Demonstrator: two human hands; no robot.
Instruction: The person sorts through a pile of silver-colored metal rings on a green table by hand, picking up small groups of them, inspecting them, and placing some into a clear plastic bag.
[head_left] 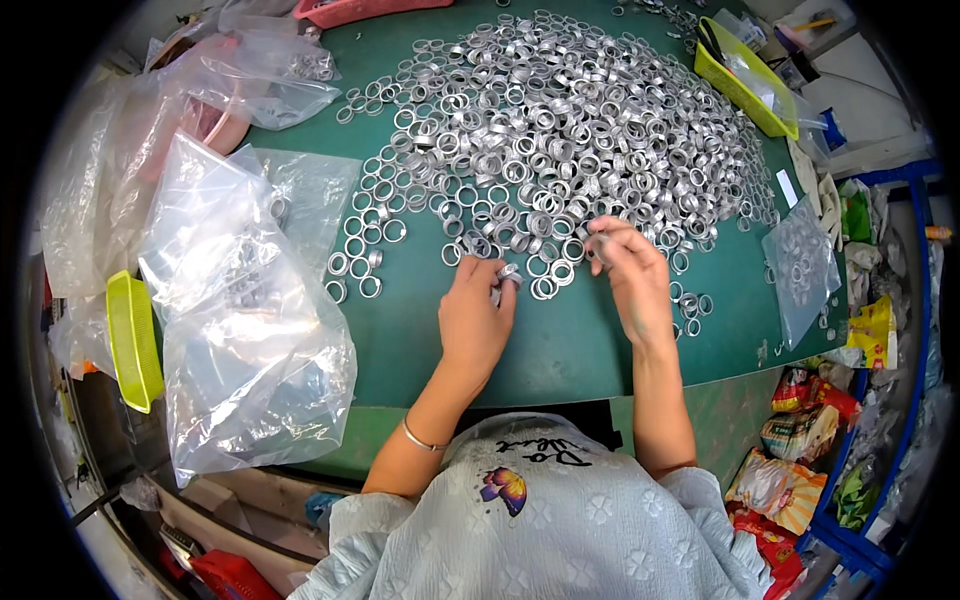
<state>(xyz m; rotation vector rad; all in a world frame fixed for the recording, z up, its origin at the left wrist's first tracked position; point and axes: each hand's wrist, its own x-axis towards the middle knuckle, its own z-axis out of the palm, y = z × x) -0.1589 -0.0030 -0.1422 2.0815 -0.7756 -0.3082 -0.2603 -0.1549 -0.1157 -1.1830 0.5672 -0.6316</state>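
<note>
Bordering bare tabletop (pixel 560 355): rings (pixel 590 140), hands (pixel 478 318) (pixel 638 280)

The person wore a pale blue-grey top (pixel 590 555) of lightly crinkled fabric, dotted with clover-shaped motifs (pixel 600 508). Dark, looping script (pixel 545 452) ran across the chest, and beside it sat a printed butterfly (pixel 504 490) in orange, yellow and purple. Loose sleeves (pixel 362 522) left both forearms bare, and a slim silver-coloured bangle (pixel 424 440) circled the left one.
</note>
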